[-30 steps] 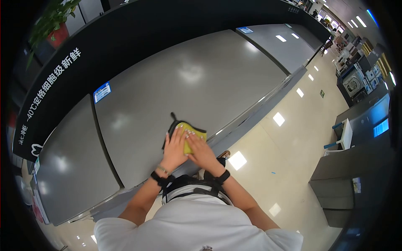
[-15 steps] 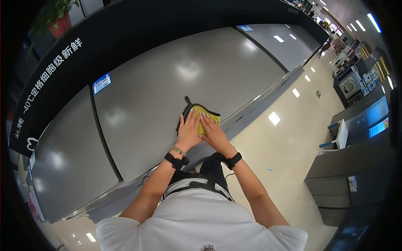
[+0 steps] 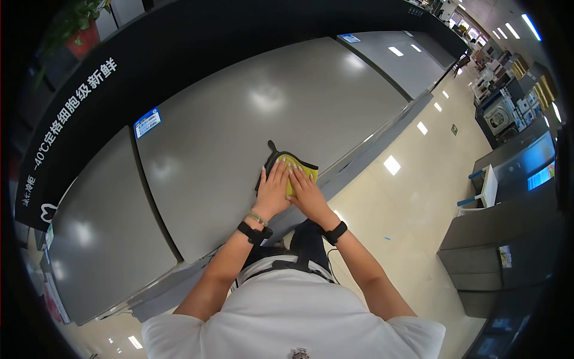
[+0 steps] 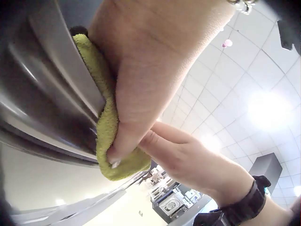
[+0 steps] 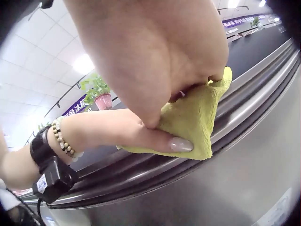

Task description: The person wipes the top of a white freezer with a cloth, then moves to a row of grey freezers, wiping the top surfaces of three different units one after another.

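Observation:
A yellow-green towelling cloth [image 3: 311, 172] with a dark border and a small hanging loop lies at the front edge of a grey freezer lid [image 3: 239, 137]. My left hand [image 3: 274, 192] rests on it with straight fingers pointing away from me. Beside it, my right hand [image 3: 309, 195] presses the cloth too, fingers extended and close to the left ones. In the right wrist view the cloth [image 5: 193, 127] folds down over the lid's rim, and the left thumb [image 5: 181, 144] lies against that hanging part. The wrists wear black straps, with a beaded bracelet on the left.
A black panel with white lettering [image 3: 69, 113] runs behind the lids. Blue-and-white labels [image 3: 147, 122] sit at the lid corners. More lids [image 3: 101, 227] adjoin at left and far right. A potted plant [image 3: 82, 39] stands beyond the panel; tiled floor [image 3: 382, 221] lies at right.
Both hands and the cloth have slid forward and to the right along the lid over the second. In the last half second they have moved only slightly.

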